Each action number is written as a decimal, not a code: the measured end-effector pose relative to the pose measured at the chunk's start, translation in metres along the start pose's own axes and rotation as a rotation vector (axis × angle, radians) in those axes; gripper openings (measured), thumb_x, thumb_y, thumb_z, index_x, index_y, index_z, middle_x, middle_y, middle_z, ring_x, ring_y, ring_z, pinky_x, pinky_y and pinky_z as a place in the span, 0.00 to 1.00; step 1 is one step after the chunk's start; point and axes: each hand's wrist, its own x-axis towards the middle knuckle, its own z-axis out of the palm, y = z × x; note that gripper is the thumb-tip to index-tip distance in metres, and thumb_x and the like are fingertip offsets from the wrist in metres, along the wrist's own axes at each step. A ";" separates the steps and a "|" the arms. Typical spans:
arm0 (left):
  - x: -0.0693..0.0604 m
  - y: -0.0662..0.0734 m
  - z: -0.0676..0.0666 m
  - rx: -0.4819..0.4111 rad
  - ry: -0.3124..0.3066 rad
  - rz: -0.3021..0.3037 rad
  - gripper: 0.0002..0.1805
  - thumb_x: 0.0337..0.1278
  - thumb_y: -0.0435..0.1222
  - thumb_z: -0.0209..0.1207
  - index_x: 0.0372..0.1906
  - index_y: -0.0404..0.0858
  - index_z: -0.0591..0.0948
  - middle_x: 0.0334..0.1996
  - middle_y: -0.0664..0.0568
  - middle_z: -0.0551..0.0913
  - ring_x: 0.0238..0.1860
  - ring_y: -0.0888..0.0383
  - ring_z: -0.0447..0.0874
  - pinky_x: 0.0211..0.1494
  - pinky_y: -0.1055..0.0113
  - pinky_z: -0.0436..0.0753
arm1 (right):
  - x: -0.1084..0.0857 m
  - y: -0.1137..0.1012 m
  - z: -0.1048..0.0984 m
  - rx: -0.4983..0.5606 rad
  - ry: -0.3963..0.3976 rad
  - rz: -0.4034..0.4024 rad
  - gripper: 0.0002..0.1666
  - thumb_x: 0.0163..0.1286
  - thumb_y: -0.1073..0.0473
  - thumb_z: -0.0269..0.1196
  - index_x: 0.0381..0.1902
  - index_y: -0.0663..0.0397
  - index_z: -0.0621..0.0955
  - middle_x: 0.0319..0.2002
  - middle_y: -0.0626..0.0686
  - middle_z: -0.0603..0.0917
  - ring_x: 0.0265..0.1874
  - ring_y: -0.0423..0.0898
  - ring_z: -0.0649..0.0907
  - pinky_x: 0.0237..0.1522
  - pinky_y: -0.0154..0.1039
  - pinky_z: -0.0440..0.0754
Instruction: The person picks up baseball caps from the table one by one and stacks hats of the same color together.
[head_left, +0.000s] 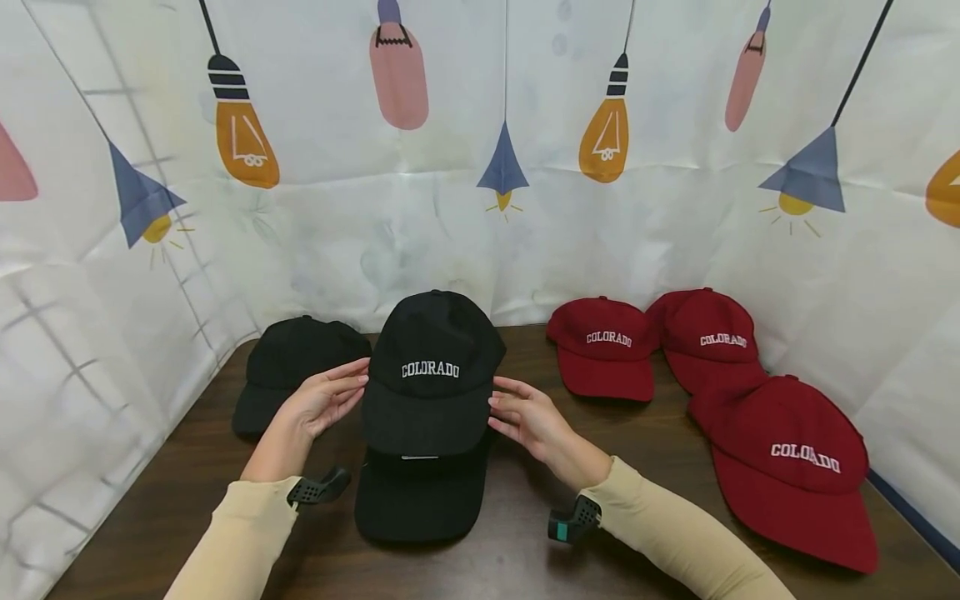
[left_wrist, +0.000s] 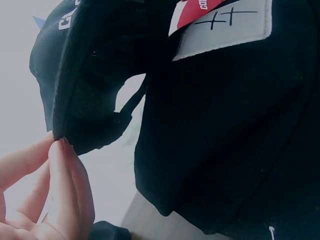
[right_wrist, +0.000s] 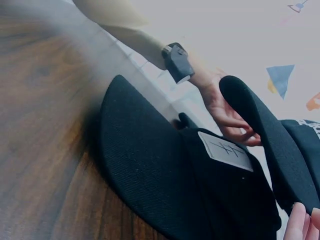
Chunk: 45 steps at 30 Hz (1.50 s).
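A black cap point(head_left: 435, 417) lettered COLORADO is held up between both hands, above another black cap point(head_left: 420, 504). My left hand point(head_left: 322, 400) pinches the held cap's brim edge between thumb and fingers, as the left wrist view shows. On the opposite side my right hand point(head_left: 534, 421) grips the brim edge; in the right wrist view only its fingertips point(right_wrist: 296, 220) appear, against the brim. The lower cap lies on the table, its crown partly hidden in the head view. A white patch point(right_wrist: 227, 151) with dark pen strokes is on its front.
At the back left of the brown table point(head_left: 517, 533) lies a third black cap point(head_left: 288, 358). Three red COLORADO caps sit on the right: one red cap point(head_left: 603, 362), a second red cap point(head_left: 708, 321) and a nearer red cap point(head_left: 795, 475). A printed curtain point(head_left: 450, 242) hangs behind.
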 end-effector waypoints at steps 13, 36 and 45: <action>0.003 -0.007 -0.008 0.066 -0.029 -0.005 0.23 0.72 0.22 0.54 0.39 0.52 0.91 0.42 0.60 0.87 0.42 0.67 0.87 0.49 0.74 0.84 | -0.006 0.010 -0.003 0.007 -0.014 0.024 0.26 0.75 0.72 0.57 0.69 0.66 0.70 0.45 0.54 0.79 0.39 0.43 0.82 0.50 0.41 0.86; -0.003 -0.004 -0.006 0.075 -0.060 -0.048 0.20 0.73 0.23 0.55 0.41 0.50 0.91 0.42 0.60 0.88 0.41 0.67 0.87 0.46 0.73 0.84 | -0.016 0.020 -0.013 0.021 -0.109 0.055 0.31 0.77 0.72 0.54 0.73 0.71 0.61 0.48 0.56 0.75 0.41 0.42 0.80 0.52 0.40 0.84; -0.005 -0.010 -0.016 0.127 -0.099 -0.055 0.19 0.72 0.24 0.56 0.46 0.50 0.90 0.46 0.61 0.87 0.44 0.66 0.86 0.49 0.72 0.84 | -0.017 0.027 -0.013 0.004 -0.117 0.056 0.28 0.75 0.72 0.57 0.69 0.69 0.64 0.44 0.55 0.75 0.38 0.41 0.82 0.50 0.42 0.85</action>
